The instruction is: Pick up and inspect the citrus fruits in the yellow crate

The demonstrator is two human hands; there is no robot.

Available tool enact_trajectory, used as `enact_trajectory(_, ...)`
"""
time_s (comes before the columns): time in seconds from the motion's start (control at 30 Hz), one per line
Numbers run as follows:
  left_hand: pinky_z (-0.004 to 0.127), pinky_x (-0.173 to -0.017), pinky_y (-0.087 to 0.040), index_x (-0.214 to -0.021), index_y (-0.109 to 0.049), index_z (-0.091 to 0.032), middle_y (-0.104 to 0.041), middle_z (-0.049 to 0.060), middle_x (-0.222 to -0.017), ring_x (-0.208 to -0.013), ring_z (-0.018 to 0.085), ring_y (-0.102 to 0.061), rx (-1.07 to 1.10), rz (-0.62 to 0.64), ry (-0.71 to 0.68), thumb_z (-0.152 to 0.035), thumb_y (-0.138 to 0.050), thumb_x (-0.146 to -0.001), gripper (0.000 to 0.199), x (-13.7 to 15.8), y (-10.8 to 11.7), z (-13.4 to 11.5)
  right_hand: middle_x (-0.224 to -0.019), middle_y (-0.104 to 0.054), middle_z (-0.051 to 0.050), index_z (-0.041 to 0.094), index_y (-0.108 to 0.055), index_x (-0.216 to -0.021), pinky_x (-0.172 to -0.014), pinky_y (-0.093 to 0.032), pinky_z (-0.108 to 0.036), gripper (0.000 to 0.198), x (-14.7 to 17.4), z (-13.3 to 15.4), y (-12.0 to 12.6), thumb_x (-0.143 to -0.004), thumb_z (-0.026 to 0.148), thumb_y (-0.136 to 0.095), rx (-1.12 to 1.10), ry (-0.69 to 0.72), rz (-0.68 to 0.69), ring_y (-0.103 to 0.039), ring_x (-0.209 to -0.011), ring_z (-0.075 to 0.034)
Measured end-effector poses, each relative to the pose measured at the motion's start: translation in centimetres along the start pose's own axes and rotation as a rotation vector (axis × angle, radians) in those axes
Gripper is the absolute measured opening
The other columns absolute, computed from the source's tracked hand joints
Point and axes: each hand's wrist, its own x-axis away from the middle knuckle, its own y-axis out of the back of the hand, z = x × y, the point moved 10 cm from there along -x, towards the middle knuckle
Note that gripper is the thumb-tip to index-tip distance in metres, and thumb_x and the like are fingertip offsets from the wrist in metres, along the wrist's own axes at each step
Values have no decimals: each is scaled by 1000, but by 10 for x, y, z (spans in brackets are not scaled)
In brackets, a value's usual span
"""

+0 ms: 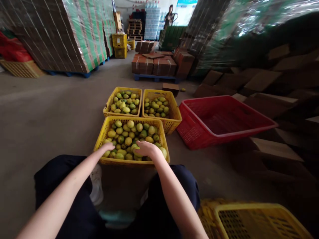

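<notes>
In front of my knees is a yellow plastic crate [99, 146] full of yellow-green lemons [128, 141]. My left hand [108, 146] reaches over its left side, fingers stretched out low among the fruit, and I see nothing held in it. On the right side of the same crate, my right hand [147, 148] has its fingers curled over a lemon [137, 151]. That lemon is partly hidden by the hand. Behind, touching the first crate or nearly so, stand a left yellow crate [107, 105] and a right yellow crate [175, 113], both holding lemons.
A red basket [185, 127] stands at the right. Flattened cardboard boxes [276, 149] lie beyond it. Another yellow crate [249, 207] is at the lower right. Wrapped pallet stacks [82, 36] flank the aisle; boxes on a blue pallet [157, 78] and a person [169, 16] are further back.
</notes>
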Motion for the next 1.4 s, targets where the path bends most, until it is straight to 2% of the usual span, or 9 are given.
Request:
enact_trajectory(0.07,37,-90,-57,-111,-64,-17,-60,12,-128,-125,29,-60,-23,-92,40,-24,-68,-90,22,3,26,33,-134,-68,-20,14,-62,-134,-99,-49,-36,46,-1,-4,6,-93,35,-62,-1,5,4,-64,-127,-33)
enact_trajectory(0.17,27,-83,-58,-89,-60,-20,-59,13,-122,-138,34,-51,-41,-182,71,-14,-67,-81,13,2,48,58,-137,-65,-23,11,-56,-139,-102,-47,-40,49,-4,-14,18,-97,36,-56,-4,-8,-42,-61,-130,-35)
enact_trajectory(0.37,30,-72,-61,-94,-55,-21,-58,12,-118,-123,35,-64,-10,-263,78,-30,-65,-82,18,-6,48,66,-128,-69,-25,9,-61,-131,-100,-46,-40,43,-19,-21,19,-93,30,-65,-84,-33,-65,-63,-124,-37)
enact_trajectory(0.53,35,-81,-61,-89,-54,-22,-56,18,-122,-133,38,-56,35,-259,6,-26,-66,-81,15,1,43,58,-133,-66,-25,7,-60,-134,-101,-46,-39,46,-25,-13,12,-95,31,-61,-38,-14,5,-62,-128,-37)
enact_trajectory(0.73,40,-106,-49,-73,-51,-22,-61,18,-118,-147,34,-39,47,-201,-150,-10,-65,-81,20,0,41,21,-138,-64,-22,10,-55,-142,-104,-46,-38,52,-27,-14,11,-96,34,-56,0,-9,18,-60,-132,-34)
enact_trajectory(0.97,41,-113,-42,-66,-44,-23,-56,7,-82,-135,30,-51,-25,-188,-174,-8,-69,-80,32,-14,46,-7,-139,-64,-22,11,-56,-141,-103,-47,-39,51,-25,-17,7,-97,37,-55,-6,-22,26,-61,-131,-35)
enact_trajectory(1.13,40,-117,-37,-66,-47,-23,-56,7,-82,-136,32,-50,-115,-120,-199,-8,-77,-72,33,-14,38,-17,-137,-66,-21,13,-60,-136,-100,-49,-39,46,-33,-15,0,-96,36,-58,4,-23,35,-63,-127,-34)
enact_trajectory(1.3,36,-121,-30,-71,-62,-24,-64,5,-89,-135,33,-50,-258,38,-319,2,-86,-48,42,5,-9,-71,-136,-65,-21,14,-57,-134,-103,-47,-40,46,-39,-14,19,-100,44,-52,-85,-26,-112,-61,-129,-34)
enact_trajectory(1.4,44,-118,-34,-87,-70,-24,-69,6,-101,-125,37,-56,-506,243,-669,-10,-93,-45,50,49,-68,-141,-132,-65,-21,13,-55,-133,-103,-48,-39,48,-37,-16,42,-101,48,-48,-266,-19,-315,-62,-127,-31)
